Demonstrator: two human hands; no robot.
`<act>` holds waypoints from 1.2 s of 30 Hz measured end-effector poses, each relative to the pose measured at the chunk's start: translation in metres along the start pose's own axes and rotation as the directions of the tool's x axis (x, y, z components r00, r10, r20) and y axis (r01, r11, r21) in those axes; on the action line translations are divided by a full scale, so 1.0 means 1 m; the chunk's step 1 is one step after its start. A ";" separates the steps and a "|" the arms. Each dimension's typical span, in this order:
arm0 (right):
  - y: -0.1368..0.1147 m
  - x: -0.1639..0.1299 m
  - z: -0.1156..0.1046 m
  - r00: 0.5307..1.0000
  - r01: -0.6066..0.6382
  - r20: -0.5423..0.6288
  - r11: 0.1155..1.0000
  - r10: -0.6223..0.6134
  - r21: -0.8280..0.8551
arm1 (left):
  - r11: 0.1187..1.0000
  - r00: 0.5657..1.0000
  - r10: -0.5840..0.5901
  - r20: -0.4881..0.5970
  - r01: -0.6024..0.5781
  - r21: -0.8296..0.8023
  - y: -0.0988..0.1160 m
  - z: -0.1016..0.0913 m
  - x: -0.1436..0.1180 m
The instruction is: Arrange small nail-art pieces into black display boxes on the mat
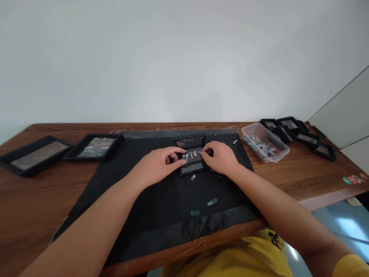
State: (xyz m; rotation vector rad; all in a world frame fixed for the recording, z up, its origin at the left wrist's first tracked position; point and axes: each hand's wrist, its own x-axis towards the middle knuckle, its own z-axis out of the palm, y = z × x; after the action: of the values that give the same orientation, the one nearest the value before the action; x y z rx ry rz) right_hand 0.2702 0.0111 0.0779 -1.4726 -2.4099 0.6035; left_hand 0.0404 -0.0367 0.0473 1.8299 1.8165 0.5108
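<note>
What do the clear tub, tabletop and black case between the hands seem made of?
Clear tub: likely plastic, glossy, with see-through walls. Tabletop: wood or wood-look laminate, satin, with brown grain. Black case: possibly plastic, mostly matte, with straight edges.

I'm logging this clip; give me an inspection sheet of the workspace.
Surface: black mat on a brown wooden table.
Job's things: open black case with a row of small decorated pieces inside.
Clutter: loose pink piece and two greenish pieces on the mat; clear tub of pieces to the right; black boxes on both sides.
Hands: left hand at the case's left side, thumb and index apart; right hand at its right side, grip unclear.
Cables: nothing seen.
Surroundings: pale wall behind.
</note>
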 end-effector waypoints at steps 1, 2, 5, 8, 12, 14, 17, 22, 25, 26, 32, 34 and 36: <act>-0.001 0.000 -0.001 0.998 -0.051 0.027 0.998 0.050 0.048 | 1.000 1.000 -0.001 0.005 0.001 0.000 0.000 0.000 0.000; -0.001 0.001 -0.002 0.994 -0.099 0.060 0.991 0.094 0.094 | 1.000 1.000 -0.001 0.008 0.001 -0.001 0.000 0.000 0.000; -0.001 0.002 -0.004 0.979 -0.185 0.120 0.963 0.163 0.198 | 1.000 1.000 -0.002 0.010 0.003 -0.007 0.000 -0.001 0.000; 0.002 0.003 -0.003 0.978 -0.196 0.112 0.952 0.174 0.235 | 1.000 1.000 -0.007 0.012 0.007 -0.015 -0.001 -0.001 0.001; 0.005 0.006 -0.002 0.984 -0.177 0.065 0.963 0.167 0.203 | 1.000 1.000 -0.011 0.020 0.011 -0.021 -0.001 -0.001 0.001; 0.005 0.007 -0.002 0.983 -0.181 0.053 0.965 0.174 0.188 | 1.000 1.000 -0.011 0.019 0.012 -0.022 -0.001 -0.002 0.001; 0.006 0.009 -0.004 0.979 -0.205 0.056 0.964 0.198 0.167 | 1.000 1.000 -0.010 0.013 0.010 -0.023 -0.002 -0.002 0.001; 0.011 0.015 -0.005 0.972 -0.232 0.082 0.959 0.221 0.164 | 1.000 1.000 -0.016 0.022 0.017 -0.021 -0.003 -0.001 0.002; 0.013 0.016 -0.004 0.979 -0.201 0.066 0.968 0.193 0.148 | 1.000 1.000 -0.017 0.021 0.017 -0.022 -0.005 0.000 0.002; 0.013 0.015 -0.004 0.982 -0.187 0.061 0.972 0.180 0.142 | 1.000 1.000 -0.016 0.018 0.017 -0.023 -0.005 0.000 0.002; 0.011 0.008 -0.001 0.994 -0.112 0.028 0.988 0.110 0.105 | 1.000 1.000 0.000 0.017 0.000 -0.015 -0.006 0.000 0.002; 0.012 0.007 0.001 0.997 -0.073 -0.002 0.992 0.074 0.099 | 1.000 1.000 0.005 0.016 -0.004 -0.010 -0.006 0.000 0.002; 0.013 0.007 0.002 0.999 -0.033 -0.024 0.994 0.036 0.102 | 1.000 1.000 0.004 0.008 -0.004 -0.007 -0.005 0.000 0.002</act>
State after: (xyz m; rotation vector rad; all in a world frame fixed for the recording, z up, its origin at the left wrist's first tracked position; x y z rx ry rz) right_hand 0.2763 0.0218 0.0698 -1.4737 -2.3025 0.6989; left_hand 0.0364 -0.0351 0.0440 1.8281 1.8042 0.5102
